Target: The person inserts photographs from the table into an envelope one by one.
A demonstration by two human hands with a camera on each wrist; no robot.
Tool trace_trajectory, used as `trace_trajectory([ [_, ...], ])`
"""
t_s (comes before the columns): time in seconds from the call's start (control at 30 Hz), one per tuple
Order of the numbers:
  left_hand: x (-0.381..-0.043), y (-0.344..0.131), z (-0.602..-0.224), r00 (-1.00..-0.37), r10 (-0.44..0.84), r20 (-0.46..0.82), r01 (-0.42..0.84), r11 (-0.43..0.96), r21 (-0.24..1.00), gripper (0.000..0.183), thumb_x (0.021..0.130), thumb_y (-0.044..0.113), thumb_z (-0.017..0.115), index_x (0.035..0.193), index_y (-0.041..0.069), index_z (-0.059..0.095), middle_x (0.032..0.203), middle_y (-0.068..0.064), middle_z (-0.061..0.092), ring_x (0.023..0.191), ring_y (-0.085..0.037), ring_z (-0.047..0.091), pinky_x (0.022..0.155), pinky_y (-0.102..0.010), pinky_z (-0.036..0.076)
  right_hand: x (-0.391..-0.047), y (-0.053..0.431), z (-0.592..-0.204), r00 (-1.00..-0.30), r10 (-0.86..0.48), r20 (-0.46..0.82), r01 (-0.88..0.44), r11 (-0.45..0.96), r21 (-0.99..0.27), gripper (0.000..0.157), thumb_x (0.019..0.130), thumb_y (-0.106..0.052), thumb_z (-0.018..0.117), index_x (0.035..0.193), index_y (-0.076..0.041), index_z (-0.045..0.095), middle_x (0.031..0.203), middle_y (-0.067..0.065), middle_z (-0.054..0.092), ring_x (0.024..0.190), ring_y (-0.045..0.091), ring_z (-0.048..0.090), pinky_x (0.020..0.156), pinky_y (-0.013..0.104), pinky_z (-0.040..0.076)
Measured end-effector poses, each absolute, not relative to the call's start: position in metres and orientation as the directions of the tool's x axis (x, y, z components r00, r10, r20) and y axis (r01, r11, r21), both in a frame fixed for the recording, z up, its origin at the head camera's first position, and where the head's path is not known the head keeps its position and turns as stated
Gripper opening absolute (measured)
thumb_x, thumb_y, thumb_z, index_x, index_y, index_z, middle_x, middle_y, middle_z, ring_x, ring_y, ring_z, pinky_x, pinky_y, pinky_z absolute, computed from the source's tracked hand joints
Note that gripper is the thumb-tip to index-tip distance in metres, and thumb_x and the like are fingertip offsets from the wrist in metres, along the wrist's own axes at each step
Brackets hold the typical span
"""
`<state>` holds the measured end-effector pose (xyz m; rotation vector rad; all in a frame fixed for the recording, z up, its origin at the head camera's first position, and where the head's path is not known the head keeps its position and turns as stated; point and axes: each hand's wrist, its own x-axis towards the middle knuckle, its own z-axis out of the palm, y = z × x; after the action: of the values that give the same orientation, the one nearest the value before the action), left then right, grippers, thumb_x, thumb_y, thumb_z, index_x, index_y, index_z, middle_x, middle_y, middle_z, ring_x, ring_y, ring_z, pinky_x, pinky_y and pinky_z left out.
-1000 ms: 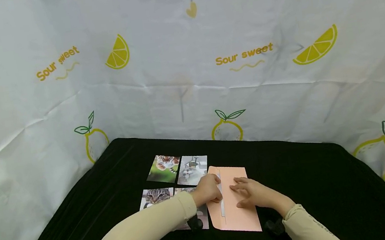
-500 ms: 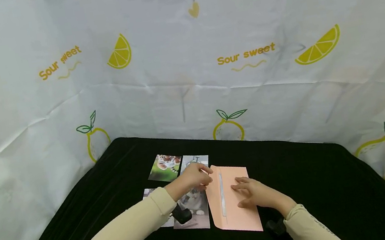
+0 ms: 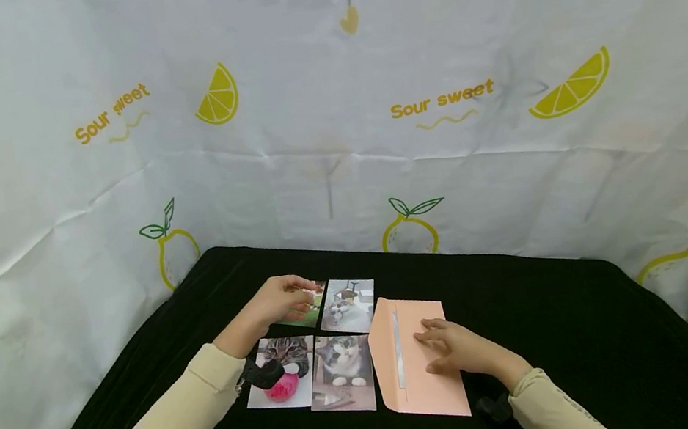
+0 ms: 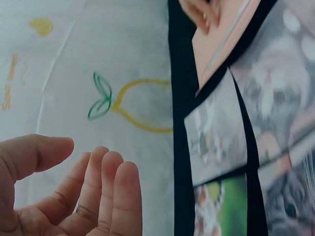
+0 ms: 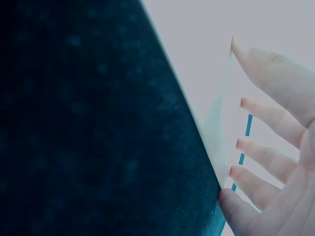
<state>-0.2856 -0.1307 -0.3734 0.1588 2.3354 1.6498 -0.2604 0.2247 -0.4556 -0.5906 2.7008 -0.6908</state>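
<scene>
A pink envelope lies flat on the dark cloth, with a pale strip running along its flap side. On its right half rest the spread fingertips of my right hand; the right wrist view shows these fingers splayed over the paper. My left hand hovers over the tiger photo at the far left and partly hides it. In the left wrist view, the left fingers are extended and slightly bent, with nothing between them and the thumb.
Left of the envelope are a pale kitten photo, a grey-and-white cat photo and a tabby photo with a pink ball. Black cloth covers the table. Behind it hangs a white lemon-print curtain.
My left hand has left the envelope's strip and swung left across the photos to the tiger photo, uncovering the lower two. The right hand stays on the envelope.
</scene>
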Motion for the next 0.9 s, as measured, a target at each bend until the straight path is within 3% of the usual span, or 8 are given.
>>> trace_trajectory([
  [0.13, -0.286, -0.161, -0.38, -0.964, 0.211, -0.162, -0.076, 0.365, 0.928, 0.035, 0.096, 0.015, 0.057, 0.126, -0.004, 0.056, 0.105, -0.015, 0.066, 0.079, -0.014, 0.065, 0.078, -0.035, 0.06, -0.261, 0.225, -0.455, -0.875, -0.451, -0.176, -0.312, 0.803, -0.507, 0.063, 0.082, -0.031, 0.077, 0.136, -0.009, 0.056, 0.153, 0.018, 0.035, 0.141, 0.043, 0.027, 0.112, 0.061, 0.028],
  [0.27, -0.285, -0.184, -0.389, -0.966, 0.179, -0.189, -0.105, 0.4, 0.91, 0.036, 0.098, 0.014, 0.054, 0.128, -0.006, 0.054, 0.109, -0.019, 0.065, 0.082, -0.015, 0.065, 0.075, -0.03, 0.059, -0.261, 0.225, -0.456, -0.882, -0.435, -0.183, -0.294, 0.81, -0.507, 0.062, 0.082, -0.031, 0.077, 0.136, -0.01, 0.056, 0.153, 0.016, 0.035, 0.142, 0.042, 0.027, 0.112, 0.061, 0.028],
  [0.6, -0.282, -0.207, -0.418, -0.952, 0.109, -0.285, -0.206, 0.46, 0.864, 0.031, 0.097, 0.011, 0.054, 0.122, -0.007, 0.057, 0.102, -0.014, 0.066, 0.085, -0.018, 0.064, 0.073, -0.033, 0.059, -0.261, 0.227, -0.457, -0.883, -0.434, -0.179, -0.293, 0.808, -0.511, 0.063, 0.082, -0.031, 0.077, 0.137, -0.01, 0.056, 0.153, 0.016, 0.035, 0.142, 0.042, 0.026, 0.112, 0.062, 0.027],
  [0.9, -0.283, -0.216, -0.44, -0.938, 0.087, -0.335, -0.252, 0.493, 0.833, 0.024, 0.09, 0.003, 0.062, 0.11, -0.008, 0.06, 0.098, -0.015, 0.066, 0.079, -0.02, 0.059, 0.067, -0.033, 0.059, -0.26, 0.227, -0.458, -0.876, -0.448, -0.176, -0.304, 0.798, -0.52, 0.063, 0.082, -0.032, 0.076, 0.137, -0.01, 0.055, 0.153, 0.017, 0.034, 0.142, 0.043, 0.026, 0.112, 0.062, 0.028],
])
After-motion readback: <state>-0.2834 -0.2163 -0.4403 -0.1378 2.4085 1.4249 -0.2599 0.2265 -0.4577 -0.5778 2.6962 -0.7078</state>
